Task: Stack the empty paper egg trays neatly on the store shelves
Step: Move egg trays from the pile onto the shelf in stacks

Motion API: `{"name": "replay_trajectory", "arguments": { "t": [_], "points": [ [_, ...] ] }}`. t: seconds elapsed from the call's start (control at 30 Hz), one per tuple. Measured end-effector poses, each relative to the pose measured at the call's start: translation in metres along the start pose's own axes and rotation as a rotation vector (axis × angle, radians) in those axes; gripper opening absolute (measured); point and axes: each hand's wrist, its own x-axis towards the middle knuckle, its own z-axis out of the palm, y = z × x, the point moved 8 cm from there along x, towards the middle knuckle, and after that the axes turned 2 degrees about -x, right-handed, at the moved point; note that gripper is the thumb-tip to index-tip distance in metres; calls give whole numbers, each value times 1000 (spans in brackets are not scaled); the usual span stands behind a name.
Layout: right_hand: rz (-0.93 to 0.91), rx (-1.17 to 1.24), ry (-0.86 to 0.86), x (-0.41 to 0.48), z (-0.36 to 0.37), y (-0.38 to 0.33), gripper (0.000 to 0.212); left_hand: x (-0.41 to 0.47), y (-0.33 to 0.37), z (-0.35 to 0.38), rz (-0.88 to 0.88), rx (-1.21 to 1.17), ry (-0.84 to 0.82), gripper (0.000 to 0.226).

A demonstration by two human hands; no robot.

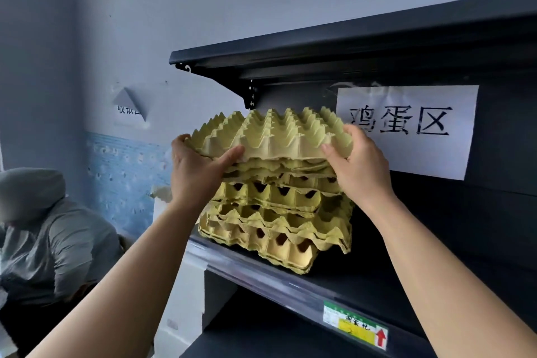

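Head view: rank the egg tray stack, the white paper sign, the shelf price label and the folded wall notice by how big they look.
1. egg tray stack
2. white paper sign
3. shelf price label, though it sits nearer the camera
4. folded wall notice, farther back

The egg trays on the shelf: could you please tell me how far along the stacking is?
Done: a stack of yellow trays already sits on the dark shelf, layers uneven. In hand: the left hand and right hand grip the top tray over it. Left: seating it and squaring the pile; further trays are not visible.
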Motion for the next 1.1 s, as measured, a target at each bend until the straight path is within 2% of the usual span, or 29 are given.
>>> {"name": "replay_trajectory", "arguments": {
  "t": [0.3,0.47,0.63,0.77,0.83,0.93,1.0,1.1],
  "points": [
    [134,-183,89,6,39,-29,57,78,-41,23,22,-85,-179,109],
    [196,-238,8,2,58,-31,56,87,-64,36,17,-63,-287,107],
    [221,-213,27,-1,61,-29,53,87,-73,41,25,-53,-333,111],
    [245,-219,6,-6,61,-30,61,85,-74,39,79,58,-315,111],
    [248,-243,3,-8,57,-32,66,83,-66,32,173,132,-237,104],
    [216,-313,18,-13,47,-40,61,68,-42,22,416,206,-143,82],
    [180,-347,29,-20,41,-46,55,50,-28,22,561,228,-135,68],
    [133,-390,38,-39,30,-51,48,19,-13,29,687,242,-192,56]
  ]
}}
